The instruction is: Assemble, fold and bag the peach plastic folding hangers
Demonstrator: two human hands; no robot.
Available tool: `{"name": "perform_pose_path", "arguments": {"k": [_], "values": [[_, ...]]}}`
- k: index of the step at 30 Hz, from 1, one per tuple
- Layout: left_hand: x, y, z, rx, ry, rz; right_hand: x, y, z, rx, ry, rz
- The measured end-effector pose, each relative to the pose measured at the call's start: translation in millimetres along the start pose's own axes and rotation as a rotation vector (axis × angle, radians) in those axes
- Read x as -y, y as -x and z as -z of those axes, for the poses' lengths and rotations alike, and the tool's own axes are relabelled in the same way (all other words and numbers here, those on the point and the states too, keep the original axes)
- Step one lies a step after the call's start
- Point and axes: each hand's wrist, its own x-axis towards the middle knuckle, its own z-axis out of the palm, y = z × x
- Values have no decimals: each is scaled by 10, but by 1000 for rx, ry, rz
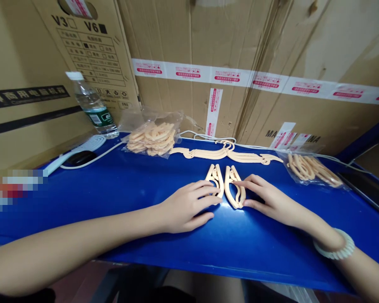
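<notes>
Two beige folding clothes hangers, folded up, lie side by side on the blue tabletop in front of me. My left hand [189, 206] rests with its fingers stretched and spread over the left folded hanger [220, 179], covering part of it. Fingers apart, my right hand [268, 200] touches the right edge of the right folded hanger [228, 187] with forefinger and thumb. Behind them, several unfolded hangers [208, 154] lie stacked flat, their hooks pointing away from me.
A clear bag of hangers [153, 139] lies at the back left, a smaller bag [316, 168] at the right. Also left are a water bottle [96, 109], a white handle-like object [82, 149] and a dark oval item [80, 158]. Cardboard boxes [189, 38] stand behind white cables [208, 137].
</notes>
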Motion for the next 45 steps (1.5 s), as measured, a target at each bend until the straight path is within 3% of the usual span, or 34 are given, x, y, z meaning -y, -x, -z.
{"name": "perform_pose_path", "arguments": {"k": [11, 22, 31, 39, 45], "values": [[46, -22, 41, -13, 39, 73, 3, -58, -117, -141, 44, 36], [55, -17, 52, 8, 85, 104, 16, -79, -132, -177, 60, 44], [99, -12, 30, -189, 238, 336, 29, -108, -146, -179, 89, 34], [175, -8, 24, -208, 255, 281, 26, -104, -160, -191, 73, 33], [202, -21, 8, -276, 384, 352, 39, -99, -136, -214, 64, 53]]}}
